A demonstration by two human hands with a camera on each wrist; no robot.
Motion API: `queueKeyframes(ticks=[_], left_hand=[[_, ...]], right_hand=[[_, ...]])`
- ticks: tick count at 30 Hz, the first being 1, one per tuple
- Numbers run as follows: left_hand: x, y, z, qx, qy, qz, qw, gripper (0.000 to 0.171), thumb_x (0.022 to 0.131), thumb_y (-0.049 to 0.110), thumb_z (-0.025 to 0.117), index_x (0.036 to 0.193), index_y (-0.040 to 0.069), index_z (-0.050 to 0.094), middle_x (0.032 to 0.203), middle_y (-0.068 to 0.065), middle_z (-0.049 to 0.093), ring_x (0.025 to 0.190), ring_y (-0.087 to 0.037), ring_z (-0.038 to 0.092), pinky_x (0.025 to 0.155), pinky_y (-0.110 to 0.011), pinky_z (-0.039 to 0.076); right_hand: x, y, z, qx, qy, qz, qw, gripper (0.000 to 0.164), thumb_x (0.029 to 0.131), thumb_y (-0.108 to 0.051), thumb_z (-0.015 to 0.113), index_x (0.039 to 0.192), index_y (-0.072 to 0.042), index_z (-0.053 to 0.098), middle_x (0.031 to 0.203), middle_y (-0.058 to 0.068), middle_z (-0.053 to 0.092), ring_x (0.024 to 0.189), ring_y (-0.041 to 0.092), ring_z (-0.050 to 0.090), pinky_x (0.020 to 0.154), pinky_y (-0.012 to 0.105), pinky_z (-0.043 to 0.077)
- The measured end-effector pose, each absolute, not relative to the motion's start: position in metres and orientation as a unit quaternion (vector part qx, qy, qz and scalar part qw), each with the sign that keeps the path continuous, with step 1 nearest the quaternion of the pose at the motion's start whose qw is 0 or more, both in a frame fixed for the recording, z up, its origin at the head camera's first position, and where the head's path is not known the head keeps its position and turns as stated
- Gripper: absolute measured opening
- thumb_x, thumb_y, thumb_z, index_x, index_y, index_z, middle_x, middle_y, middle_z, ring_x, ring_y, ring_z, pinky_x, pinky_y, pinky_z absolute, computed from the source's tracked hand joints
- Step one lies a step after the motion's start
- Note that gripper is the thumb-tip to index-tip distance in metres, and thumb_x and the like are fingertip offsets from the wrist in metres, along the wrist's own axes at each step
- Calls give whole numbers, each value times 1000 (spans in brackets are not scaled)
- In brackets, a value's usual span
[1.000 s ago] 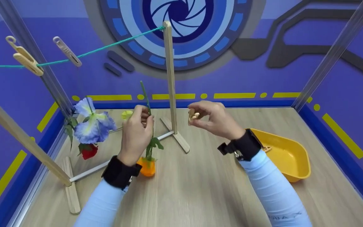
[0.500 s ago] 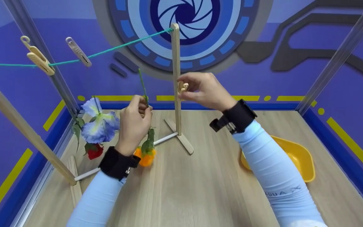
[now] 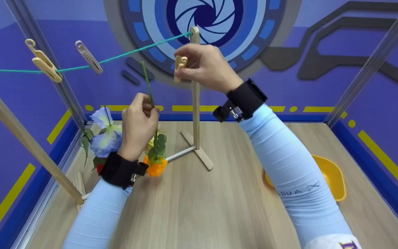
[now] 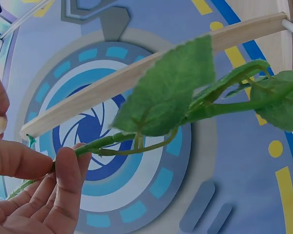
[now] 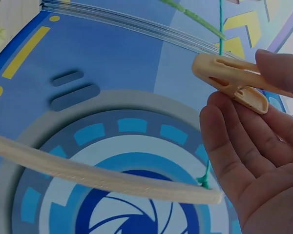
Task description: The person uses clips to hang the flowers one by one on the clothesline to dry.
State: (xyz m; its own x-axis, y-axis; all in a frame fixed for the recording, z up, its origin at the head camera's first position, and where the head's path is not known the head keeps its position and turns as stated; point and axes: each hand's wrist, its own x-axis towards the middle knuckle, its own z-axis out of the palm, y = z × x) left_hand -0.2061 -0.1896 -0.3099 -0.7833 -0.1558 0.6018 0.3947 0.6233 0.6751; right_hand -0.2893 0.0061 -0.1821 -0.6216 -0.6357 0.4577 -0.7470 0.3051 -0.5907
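L hand [image 3: 140, 119] grip pinches green stem [image 3: 147, 81]; orange flower [image 3: 156, 168] hangs head-down over desk [image 3: 202, 207], twd far edge. R hand [image 3: 208, 67] grip pinches beige clothespin [image 3: 177, 65] nr cord [image 3: 143, 50]. Yellow tray [image 3: 342, 185] nr desk's R edge.

Wood-grain tabletop [image 3: 216, 200] under yellow tray [image 3: 340, 183] and wooden stand [image 3: 196, 107]

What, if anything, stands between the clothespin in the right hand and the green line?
Nothing visible blocks the clothespin in the right hand from the green line; the wooden post stands behind that hand.
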Motion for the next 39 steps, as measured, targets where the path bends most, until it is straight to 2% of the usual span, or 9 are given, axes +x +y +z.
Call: queueKeyframes(ticks=[10, 15, 19, 22, 29, 36, 39], left_hand=[[-210, -197, -302, -66, -841, -430, 323, 15, 105, 7, 56, 114, -4, 60, 100, -20, 69, 86, -30, 66, 79, -39, 52], [-211, -203, -302, -67, -841, -419, 335, 14, 105, 5, 54, 111, -5, 60, 94, -20, 70, 76, -28, 65, 70, -37, 48], [-213, -210, -302, -61, -843, -407, 346, 12, 105, 5, 52, 107, -5, 59, 86, -18, 67, 64, -25, 56, 60, -35, 36], [-215, -214, -303, -50, -845, -402, 349, 12, 106, 4, 51, 106, -5, 59, 82, -18, 66, 61, -24, 51, 60, -35, 29], [-218, -221, -301, -26, -847, -397, 353, 14, 105, 4, 52, 106, -6, 61, 87, -19, 70, 61, -27, 53, 59, -35, 28], [-221, -221, -298, -29, -848, -390, 357, 12, 104, 3, 53, 104, -5, 61, 80, -19, 66, 54, -24, 43, 58, -35, 22], [-222, -220, -298, -25, -847, -390, 359, 12, 104, 4, 53, 103, -5, 61, 78, -18, 63, 54, -23, 43, 58, -36, 22]], right_hand=[[-292, -35, -150, 448, -811, 354, 125, 39, 102, -15, 67, 137, -1, 62, 116, 9, 74, 103, 14, 69, 85, 23, 56], [-292, -60, -144, 453, -814, 336, 142, 39, 103, -16, 65, 139, -2, 61, 118, 9, 72, 108, 14, 67, 89, 20, 52], [-290, -76, -138, 461, -812, 323, 155, 33, 103, -13, 64, 134, -3, 64, 117, 9, 71, 106, 14, 67, 90, 19, 51], [-289, -87, -134, 453, -816, 325, 149, 26, 103, -12, 64, 128, -5, 67, 115, 7, 70, 103, 12, 65, 88, 17, 51], [-289, -104, -132, 440, -825, 316, 158, 19, 104, -6, 60, 120, -8, 70, 113, 5, 70, 101, 9, 64, 86, 14, 49], [-291, -112, -134, 451, -829, 273, 184, 20, 105, 1, 54, 115, -6, 70, 111, 5, 72, 103, 10, 67, 86, 15, 50], [-292, -114, -137, 454, -831, 261, 186, 23, 104, 5, 50, 111, -4, 69, 110, 6, 71, 103, 11, 67, 85, 15, 49]])
